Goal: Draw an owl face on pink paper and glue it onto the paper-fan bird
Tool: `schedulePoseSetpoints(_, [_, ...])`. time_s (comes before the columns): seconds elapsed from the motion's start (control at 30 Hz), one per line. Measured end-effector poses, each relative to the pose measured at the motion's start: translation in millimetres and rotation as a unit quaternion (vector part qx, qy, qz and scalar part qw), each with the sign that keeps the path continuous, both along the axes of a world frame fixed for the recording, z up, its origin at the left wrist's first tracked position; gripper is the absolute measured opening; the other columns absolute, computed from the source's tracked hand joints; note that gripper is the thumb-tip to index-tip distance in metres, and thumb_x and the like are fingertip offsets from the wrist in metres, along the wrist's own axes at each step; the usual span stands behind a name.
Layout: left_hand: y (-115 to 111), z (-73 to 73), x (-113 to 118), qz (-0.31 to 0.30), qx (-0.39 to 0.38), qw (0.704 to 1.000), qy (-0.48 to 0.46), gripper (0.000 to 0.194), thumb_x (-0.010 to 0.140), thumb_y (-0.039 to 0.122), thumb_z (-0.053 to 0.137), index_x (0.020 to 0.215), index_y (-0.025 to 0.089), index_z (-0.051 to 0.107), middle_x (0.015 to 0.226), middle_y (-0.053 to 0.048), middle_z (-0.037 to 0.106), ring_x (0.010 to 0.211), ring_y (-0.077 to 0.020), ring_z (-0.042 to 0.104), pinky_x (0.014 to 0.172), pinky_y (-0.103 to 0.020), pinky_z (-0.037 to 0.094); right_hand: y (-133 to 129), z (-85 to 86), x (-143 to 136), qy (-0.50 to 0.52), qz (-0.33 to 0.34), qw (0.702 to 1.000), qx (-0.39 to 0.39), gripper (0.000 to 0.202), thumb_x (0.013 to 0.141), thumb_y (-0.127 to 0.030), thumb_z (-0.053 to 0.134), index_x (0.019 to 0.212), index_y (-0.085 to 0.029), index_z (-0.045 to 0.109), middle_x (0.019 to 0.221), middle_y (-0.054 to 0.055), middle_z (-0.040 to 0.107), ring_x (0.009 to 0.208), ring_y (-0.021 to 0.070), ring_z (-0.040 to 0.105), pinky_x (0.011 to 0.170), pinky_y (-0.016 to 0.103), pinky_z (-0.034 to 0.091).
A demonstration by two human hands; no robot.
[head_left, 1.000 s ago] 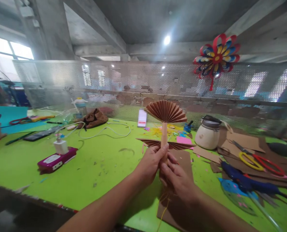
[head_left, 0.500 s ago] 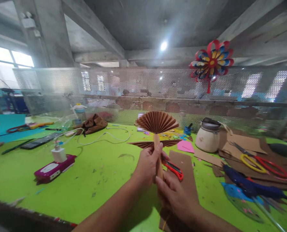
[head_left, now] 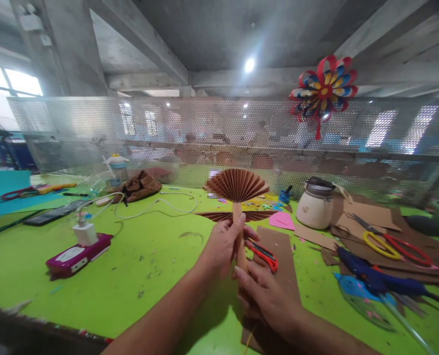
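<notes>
Upright before me is a brown pleated paper fan (head_left: 244,185) on a pale brown handle (head_left: 237,211). My left hand (head_left: 221,244) is closed round the handle, thumb along its front. Lower down, my right hand (head_left: 262,291) is closed on the handle's bottom end, thumb and fingers pinching it. Behind the handle spreads another brown pleated piece (head_left: 214,216); whether it is joined to the fan I cannot tell. A red utility knife (head_left: 267,257) lies just beyond my right hand, on a brown cardboard strip (head_left: 284,246).
To the right are a blue glue gun (head_left: 384,281), scissors (head_left: 397,244), brown card sheets (head_left: 377,213) and a cream jar (head_left: 314,207). A purple power strip (head_left: 77,255) with a white charger (head_left: 85,232) stands left. Pink paper (head_left: 281,220) lies behind. A perforated screen (head_left: 204,118) borders the green table (head_left: 145,301).
The view has shifted slightly, so the table items sit a little further left. Both hands keep their hold on the fan's handle.
</notes>
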State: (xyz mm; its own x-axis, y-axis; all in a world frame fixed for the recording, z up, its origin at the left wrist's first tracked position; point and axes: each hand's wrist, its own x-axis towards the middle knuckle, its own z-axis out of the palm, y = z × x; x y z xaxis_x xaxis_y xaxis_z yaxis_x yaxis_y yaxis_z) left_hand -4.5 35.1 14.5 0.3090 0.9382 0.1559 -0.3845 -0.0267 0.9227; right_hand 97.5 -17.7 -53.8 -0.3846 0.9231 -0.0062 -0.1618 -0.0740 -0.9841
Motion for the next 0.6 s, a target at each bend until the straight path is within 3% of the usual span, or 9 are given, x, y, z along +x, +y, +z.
schedulePoseSetpoints(0.33, [3, -3.0, -1, 0.003, 0.005, 1.0, -0.011, 0.038, 0.078, 0.048, 0.072, 0.074, 0.011, 0.063, 0.067, -0.005, 0.069, 0.055, -0.0103, 0.06, 0.054, -0.019, 0.046, 1, 4.3, -1, -0.033, -0.018, 0.999, 0.007, 0.058, 0.071, -0.076, 0.058, 0.079, -0.022, 0.04, 0.049, -0.013, 0.034, 0.04, 0.0033, 0.028, 0.038, 0.017, 0.021])
schedulePoseSetpoints(0.6, [-6, 2.4, -2, -0.038, -0.02, 0.999, -0.016, 0.027, 0.086, 0.039, 0.066, 0.094, 0.014, 0.059, 0.08, -0.008, 0.072, 0.067, -0.0153, 0.068, 0.065, -0.025, 0.054, 6, -3.6, 6, 0.018, -0.023, 0.999, 0.031, 0.042, 0.084, -0.062, 0.057, 0.087, -0.022, 0.046, 0.052, -0.011, 0.037, 0.041, 0.0047, 0.03, 0.04, 0.019, 0.02])
